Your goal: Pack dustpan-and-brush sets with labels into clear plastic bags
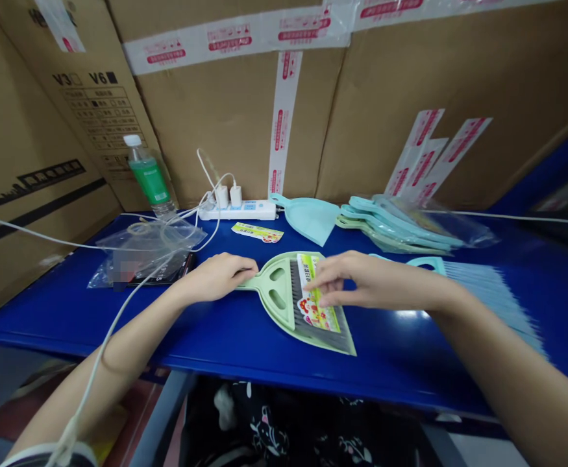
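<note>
A light green dustpan (267,269) lies on the blue table with a matching brush seated in it, dark grey bristles (330,338) to the right. My left hand (218,275) is closed around the handle end at the left. Across the bristles lies a yellow-and-white printed label card (320,318) with red cartoon figures. Over the card is my right hand (349,282), fingers apart and bent down, the fingertips at its surface; whether they press on it I cannot tell. Just right of that hand, a light blue brush (488,292) rests on the table, partly hidden by my right forearm.
At the back are a light blue dustpan (313,217), stacked dustpans in clear plastic (400,224), another label card (258,232) and a power strip (254,209). On the left stand a bottle (150,175), a plastic bag (103,269) and loose white cables. Cardboard (225,117) walls the table's rear.
</note>
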Demonstrator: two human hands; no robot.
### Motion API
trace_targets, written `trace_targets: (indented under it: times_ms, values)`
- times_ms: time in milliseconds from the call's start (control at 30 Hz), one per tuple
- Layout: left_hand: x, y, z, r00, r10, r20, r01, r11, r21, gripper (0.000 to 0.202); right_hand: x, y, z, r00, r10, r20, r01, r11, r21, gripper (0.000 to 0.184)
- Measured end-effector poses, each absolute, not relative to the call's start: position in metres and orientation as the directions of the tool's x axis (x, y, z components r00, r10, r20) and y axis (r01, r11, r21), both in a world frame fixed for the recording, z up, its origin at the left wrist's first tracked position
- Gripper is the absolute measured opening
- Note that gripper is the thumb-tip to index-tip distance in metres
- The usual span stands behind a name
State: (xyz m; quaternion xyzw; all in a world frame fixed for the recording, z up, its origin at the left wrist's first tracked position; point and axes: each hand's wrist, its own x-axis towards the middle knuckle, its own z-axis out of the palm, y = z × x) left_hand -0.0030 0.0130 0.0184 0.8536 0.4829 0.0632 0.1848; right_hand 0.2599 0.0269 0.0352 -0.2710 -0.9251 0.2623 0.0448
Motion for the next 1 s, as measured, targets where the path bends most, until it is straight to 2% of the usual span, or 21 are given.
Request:
trace_targets:
  times_ms: [100,200,567,767,1000]
  values:
    - [-0.002,0.013,0.019,0.529,0.845,-0.074,0.800,-0.468,0.377,0.027,0.263,0.030,0.022,-0.758,0.648,0.078,0.594,0.734,-0.328,0.058]
    - [-0.001,0.013,0.021,0.533,0.843,-0.080,0.798,-0.468,0.380,0.026,0.265,0.031,0.011,-0.769,0.636,0.058,0.605,0.755,-0.252,0.073]
    - [-0.003,0.012,0.020,0.544,0.835,-0.080,0.789,-0.477,0.388,0.027,0.258,0.022,0.018,-0.730,0.651,-0.210,0.683,0.683,-0.258,0.092]
    - [-0.002,0.013,0.021,0.542,0.835,-0.095,0.794,-0.473,0.382,0.027,0.260,0.023,0.022,-0.730,0.669,-0.138,0.678,0.684,-0.271,0.087]
    - [-0.002,0.013,0.021,0.551,0.830,-0.084,0.789,-0.486,0.377,0.027,0.263,0.027,0.019,-0.711,0.690,-0.135,0.699,0.670,-0.250,0.089]
